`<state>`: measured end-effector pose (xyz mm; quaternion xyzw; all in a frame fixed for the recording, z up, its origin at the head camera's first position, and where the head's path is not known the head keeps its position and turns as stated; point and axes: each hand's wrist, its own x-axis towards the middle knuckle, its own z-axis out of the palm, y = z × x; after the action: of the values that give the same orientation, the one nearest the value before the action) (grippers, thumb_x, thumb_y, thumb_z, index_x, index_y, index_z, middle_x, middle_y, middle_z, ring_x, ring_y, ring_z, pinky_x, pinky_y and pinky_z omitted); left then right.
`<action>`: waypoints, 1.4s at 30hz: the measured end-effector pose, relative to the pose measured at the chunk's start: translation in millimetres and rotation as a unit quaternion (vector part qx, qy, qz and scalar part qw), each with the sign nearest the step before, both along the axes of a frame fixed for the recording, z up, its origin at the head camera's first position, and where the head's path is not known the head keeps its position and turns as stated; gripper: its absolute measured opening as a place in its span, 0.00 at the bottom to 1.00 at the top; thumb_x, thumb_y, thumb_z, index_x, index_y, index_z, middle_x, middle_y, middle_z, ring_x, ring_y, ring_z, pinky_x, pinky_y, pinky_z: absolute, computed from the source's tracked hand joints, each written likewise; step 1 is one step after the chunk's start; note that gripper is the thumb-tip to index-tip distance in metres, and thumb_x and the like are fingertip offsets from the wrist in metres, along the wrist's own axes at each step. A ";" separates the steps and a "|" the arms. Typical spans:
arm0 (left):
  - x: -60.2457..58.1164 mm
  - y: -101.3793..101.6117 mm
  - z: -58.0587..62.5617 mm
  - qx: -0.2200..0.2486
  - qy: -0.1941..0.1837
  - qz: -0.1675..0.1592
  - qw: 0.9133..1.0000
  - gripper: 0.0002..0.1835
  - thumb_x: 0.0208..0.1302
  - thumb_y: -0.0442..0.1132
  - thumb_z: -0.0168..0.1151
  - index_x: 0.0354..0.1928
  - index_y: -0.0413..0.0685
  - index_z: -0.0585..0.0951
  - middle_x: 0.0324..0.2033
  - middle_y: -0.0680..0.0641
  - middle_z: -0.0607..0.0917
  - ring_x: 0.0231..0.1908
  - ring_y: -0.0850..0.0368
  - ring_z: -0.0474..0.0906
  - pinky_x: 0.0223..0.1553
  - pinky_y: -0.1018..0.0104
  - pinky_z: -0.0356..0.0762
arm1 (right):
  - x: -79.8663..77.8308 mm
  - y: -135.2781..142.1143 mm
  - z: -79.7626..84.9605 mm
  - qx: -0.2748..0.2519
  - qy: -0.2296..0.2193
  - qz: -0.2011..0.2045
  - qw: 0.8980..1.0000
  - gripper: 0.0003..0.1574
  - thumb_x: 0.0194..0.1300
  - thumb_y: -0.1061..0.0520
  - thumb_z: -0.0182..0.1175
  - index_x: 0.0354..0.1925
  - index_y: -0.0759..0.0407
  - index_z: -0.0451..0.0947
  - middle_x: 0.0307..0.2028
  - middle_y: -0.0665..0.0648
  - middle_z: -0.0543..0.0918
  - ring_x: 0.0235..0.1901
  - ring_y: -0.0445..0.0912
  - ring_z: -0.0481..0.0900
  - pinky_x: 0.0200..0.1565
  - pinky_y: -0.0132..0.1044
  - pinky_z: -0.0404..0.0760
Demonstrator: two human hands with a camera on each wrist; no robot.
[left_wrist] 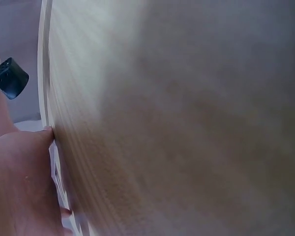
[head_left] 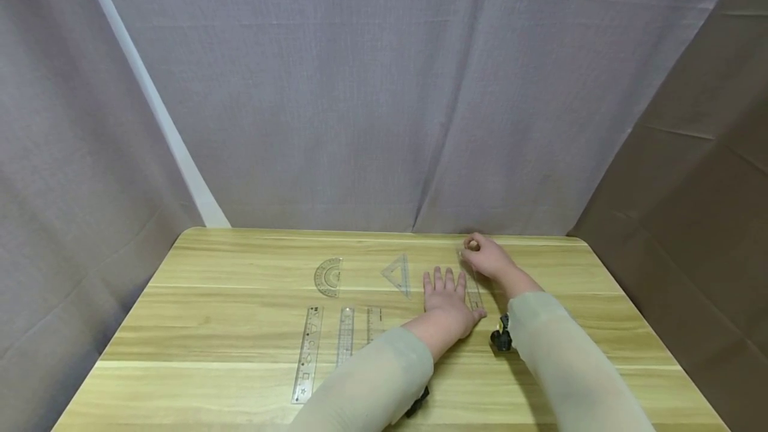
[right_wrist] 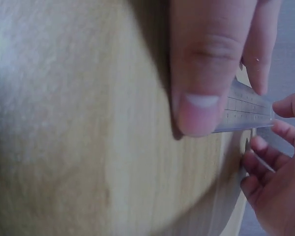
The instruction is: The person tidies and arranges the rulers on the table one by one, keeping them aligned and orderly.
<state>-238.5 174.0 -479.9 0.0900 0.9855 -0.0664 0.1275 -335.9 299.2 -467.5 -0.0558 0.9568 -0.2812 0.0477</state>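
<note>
A clear plastic ruler lies at a slant on the right part of the table, its length running away from the person. At its far end my right hand pinches it, thumb and index finger bent toward each other. Seen from the right wrist, the thumb rests at one end of the ruler. My left hand lies palm down, fingers spread, just left of the ruler. Its thumb reaches out to the near end. The left wrist view catches only part of the left hand against the tabletop.
To the left lie a clear set square and a protractor. Nearer the person, several more rulers stand in a row: a stencil ruler, a gridded one and another partly behind the left sleeve. Grey curtains border the table.
</note>
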 end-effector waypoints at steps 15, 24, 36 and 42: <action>-4.1 0.5 -7.9 -0.003 0.010 0.002 1.000 0.52 0.57 0.84 0.30 0.78 0.72 0.34 0.79 0.55 0.43 0.77 0.50 0.35 0.74 0.47 0.33 | -6.6 4.8 -8.1 -0.217 -0.042 -0.018 0.975 0.24 0.69 0.63 0.53 0.61 0.68 0.63 0.31 0.63 0.85 0.21 0.46 0.79 0.23 0.36 0.79; -3.6 0.6 -6.9 -0.010 0.015 -0.004 1.000 0.52 0.57 0.84 0.30 0.78 0.71 0.32 0.79 0.55 0.43 0.77 0.49 0.36 0.74 0.46 0.34 | -5.2 15.6 -8.3 -0.289 -0.095 0.000 0.953 0.33 0.75 0.62 0.51 0.73 0.66 0.57 0.37 0.59 0.84 0.25 0.44 0.80 0.26 0.34 0.81; 0.1 -2.3 -1.3 -0.001 0.009 -0.008 1.000 0.51 0.59 0.83 0.31 0.78 0.70 0.33 0.79 0.54 0.43 0.77 0.49 0.35 0.74 0.46 0.33 | -0.7 24.1 -11.3 -0.316 -0.120 -0.009 0.941 0.34 0.77 0.57 0.51 0.76 0.58 0.57 0.52 0.61 0.81 0.32 0.41 0.81 0.35 0.34 0.85; 0.1 -3.0 -2.3 0.004 0.013 -0.009 1.000 0.51 0.58 0.83 0.31 0.78 0.71 0.33 0.79 0.54 0.43 0.77 0.49 0.35 0.74 0.46 0.32 | 0.1 25.1 -12.9 -0.348 -0.129 -0.022 0.928 0.33 0.77 0.57 0.52 0.75 0.56 0.59 0.49 0.56 0.82 0.31 0.40 0.81 0.35 0.33 0.85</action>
<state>-238.4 171.0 -482.2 0.0982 0.9865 -0.0651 0.1136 -335.9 324.3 -480.3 -0.0112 0.7855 -0.6022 0.1419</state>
